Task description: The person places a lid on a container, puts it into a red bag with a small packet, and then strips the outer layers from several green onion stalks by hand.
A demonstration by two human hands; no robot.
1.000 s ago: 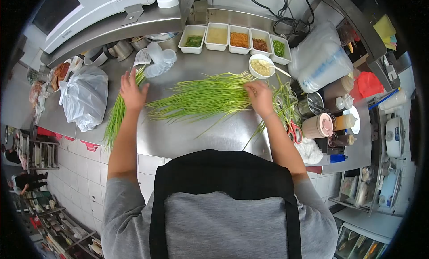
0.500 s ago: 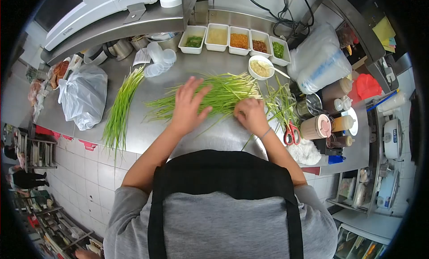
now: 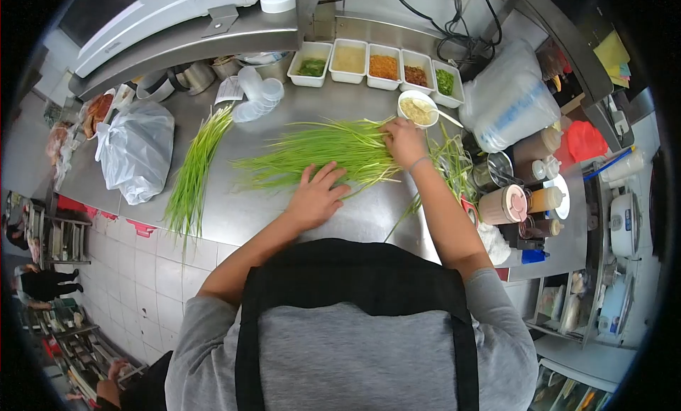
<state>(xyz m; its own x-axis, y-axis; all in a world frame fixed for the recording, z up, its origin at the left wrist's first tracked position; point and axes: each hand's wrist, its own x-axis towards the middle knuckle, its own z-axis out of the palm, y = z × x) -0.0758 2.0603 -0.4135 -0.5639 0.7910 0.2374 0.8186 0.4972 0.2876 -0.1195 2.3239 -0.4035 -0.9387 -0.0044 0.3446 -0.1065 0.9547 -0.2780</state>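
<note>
A loose heap of long green chives lies across the steel counter, pale ends toward the right. My left hand rests at the near side of the heap, fingers spread, fingertips touching the stalks. At the pale ends, my right hand has its fingers bent and closed on some stalks. A second bundle of chives lies apart to the left. Beyond my right wrist are trimmed green scraps. Red scissors are partly hidden by my right forearm.
Several white tubs of chopped ingredients line the back. A white bowl with a spoon stands just beyond my right hand. Sauce bottles crowd the right. Plastic lids and a tied plastic bag sit left. People stand far left.
My left hand has come down from above the chives to their near side. My right hand has moved up along the pale ends. The stalks lie more gathered.
</note>
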